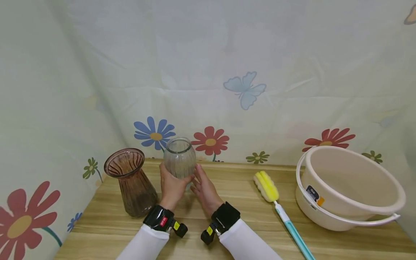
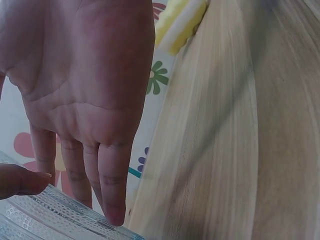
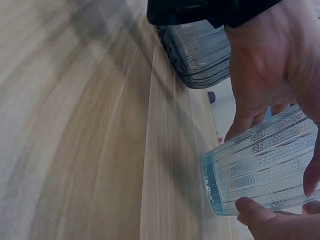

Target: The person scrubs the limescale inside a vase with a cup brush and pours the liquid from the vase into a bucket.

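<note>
A clear ribbed glass vase (image 1: 180, 159) stands between both hands near the back of the table. My left hand (image 1: 173, 187) grips its lower side, with the thumb across the front and fingers around the far side. My right hand (image 1: 205, 189) is on the vase's right side. In the left wrist view, the right hand (image 2: 95, 75) has fairly straight fingers, the little fingertip at the glass. From the right wrist, the vase's bluish base (image 3: 214, 185) looks raised off the table, with the left hand (image 3: 272, 70) round its side. A brown flared glass vase (image 1: 136, 191) stands left of my left hand.
On the right are a yellow-and-white sponge brush (image 1: 266, 186) with a teal handle and a beige bucket (image 1: 328, 187) with its handle lowered. A flowered curtain (image 1: 195, 72) hangs behind the wooden table (image 1: 253, 224).
</note>
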`<control>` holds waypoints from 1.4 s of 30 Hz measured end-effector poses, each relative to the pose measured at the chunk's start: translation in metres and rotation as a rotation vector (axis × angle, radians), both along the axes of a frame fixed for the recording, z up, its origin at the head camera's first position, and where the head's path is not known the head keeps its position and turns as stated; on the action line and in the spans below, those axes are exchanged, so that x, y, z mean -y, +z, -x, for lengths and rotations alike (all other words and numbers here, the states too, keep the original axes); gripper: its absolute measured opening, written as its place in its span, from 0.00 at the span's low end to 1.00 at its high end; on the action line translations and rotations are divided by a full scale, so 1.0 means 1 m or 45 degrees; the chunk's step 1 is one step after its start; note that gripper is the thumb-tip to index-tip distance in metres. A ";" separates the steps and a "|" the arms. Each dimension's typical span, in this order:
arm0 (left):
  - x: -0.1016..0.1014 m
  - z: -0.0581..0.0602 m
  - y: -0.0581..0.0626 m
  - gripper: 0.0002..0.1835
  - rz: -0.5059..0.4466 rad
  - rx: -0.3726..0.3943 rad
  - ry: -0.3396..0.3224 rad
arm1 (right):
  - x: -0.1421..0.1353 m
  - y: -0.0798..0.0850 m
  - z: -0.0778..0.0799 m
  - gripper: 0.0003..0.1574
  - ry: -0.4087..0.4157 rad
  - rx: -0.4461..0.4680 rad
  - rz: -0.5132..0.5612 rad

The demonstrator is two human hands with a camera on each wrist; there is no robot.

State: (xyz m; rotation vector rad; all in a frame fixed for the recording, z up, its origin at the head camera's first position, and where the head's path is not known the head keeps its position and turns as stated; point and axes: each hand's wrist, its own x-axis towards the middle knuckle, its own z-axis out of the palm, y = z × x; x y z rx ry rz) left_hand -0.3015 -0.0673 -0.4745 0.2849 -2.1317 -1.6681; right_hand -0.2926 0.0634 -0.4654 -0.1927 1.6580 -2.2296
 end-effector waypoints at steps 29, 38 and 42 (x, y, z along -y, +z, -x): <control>0.003 0.003 0.002 0.65 -0.096 0.013 0.027 | 0.008 -0.003 0.010 0.49 0.022 -0.017 -0.006; -0.001 -0.016 0.006 0.67 0.074 -0.062 -0.053 | 0.001 0.000 0.006 0.47 0.055 -0.120 -0.109; -0.002 -0.029 0.010 0.63 0.100 -0.008 -0.128 | -0.002 0.003 0.002 0.45 0.068 -0.151 -0.176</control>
